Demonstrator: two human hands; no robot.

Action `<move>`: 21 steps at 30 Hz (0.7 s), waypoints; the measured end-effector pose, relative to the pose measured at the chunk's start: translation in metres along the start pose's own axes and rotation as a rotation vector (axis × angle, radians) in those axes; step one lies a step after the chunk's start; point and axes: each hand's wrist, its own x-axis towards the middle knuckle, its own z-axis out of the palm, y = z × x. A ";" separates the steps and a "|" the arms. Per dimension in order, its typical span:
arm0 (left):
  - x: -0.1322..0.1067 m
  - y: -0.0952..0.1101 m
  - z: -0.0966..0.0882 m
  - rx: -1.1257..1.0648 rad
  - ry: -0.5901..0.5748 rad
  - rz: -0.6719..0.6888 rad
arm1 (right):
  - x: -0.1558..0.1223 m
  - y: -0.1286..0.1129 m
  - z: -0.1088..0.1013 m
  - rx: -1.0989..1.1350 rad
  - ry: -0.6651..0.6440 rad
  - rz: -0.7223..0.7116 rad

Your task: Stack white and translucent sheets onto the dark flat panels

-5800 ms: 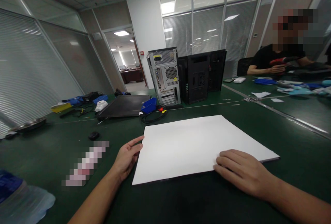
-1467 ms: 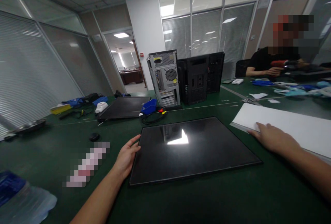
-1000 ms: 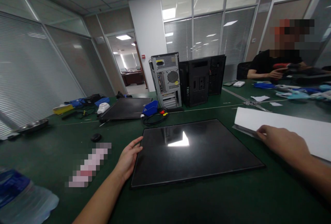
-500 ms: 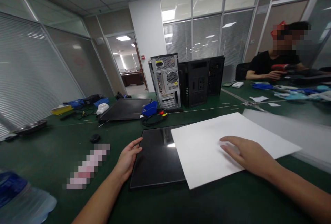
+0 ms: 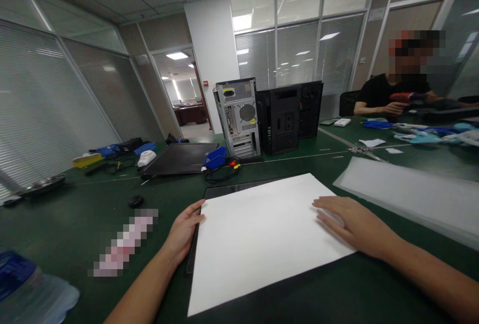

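A white sheet [image 5: 258, 237] lies over a black flat panel [image 5: 228, 189] on the green table; only the panel's far and left edges show. My right hand [image 5: 354, 224] rests flat on the sheet's right part, fingers stretched out. My left hand [image 5: 183, 232] lies open against the panel's left edge, fingertips touching the sheet's corner.
A stack of translucent white sheets [image 5: 407, 197] lies to the right. Behind stand a grey computer tower [image 5: 237, 117] and black cases [image 5: 288, 114], with a blue bin [image 5: 216, 157], cables and a second black panel [image 5: 179, 158]. A seated person [image 5: 392, 92] works at the far right. A plastic bag [image 5: 26, 289] lies at the lower left.
My right hand took a white sheet off the stack at the right and slid it left over the black panel, which is now almost covered. My left hand stayed at the panel's edge.
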 end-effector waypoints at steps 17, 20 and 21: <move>0.003 -0.002 0.000 0.043 -0.002 0.014 | -0.001 0.014 0.010 -0.142 -0.068 0.008; 0.004 -0.003 -0.001 0.044 0.001 0.010 | -0.001 0.012 0.012 -0.136 -0.056 0.004; 0.004 -0.003 -0.001 0.042 0.004 0.010 | -0.001 0.011 0.013 -0.140 -0.055 0.007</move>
